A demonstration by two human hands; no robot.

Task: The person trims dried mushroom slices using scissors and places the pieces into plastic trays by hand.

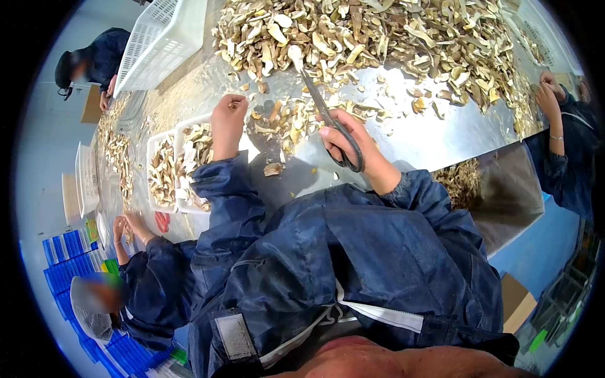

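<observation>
Black-handled scissors (pixel 327 116) are gripped in my right hand (pixel 354 142), with thumb and fingers around the handles. Their blades point away from me, and the tips meet a pale dried mushroom slice (pixel 295 55) at the near edge of the big pile. My left hand (pixel 228 121) is raised over the metal table, its fingers curled together; whatever they hold, if anything, is too small to make out. Between my hands lie scattered mushroom pieces (pixel 287 123), and one piece (pixel 273 169) sits closer to me.
A large heap of dried mushroom slices (pixel 378 38) covers the far table. Two white trays (pixel 151 183) of slices stand left, beyond them a white crate (pixel 167 47). A lined box (pixel 513 195) with mushrooms is at right. Co-workers (pixel 154 286) work on both sides.
</observation>
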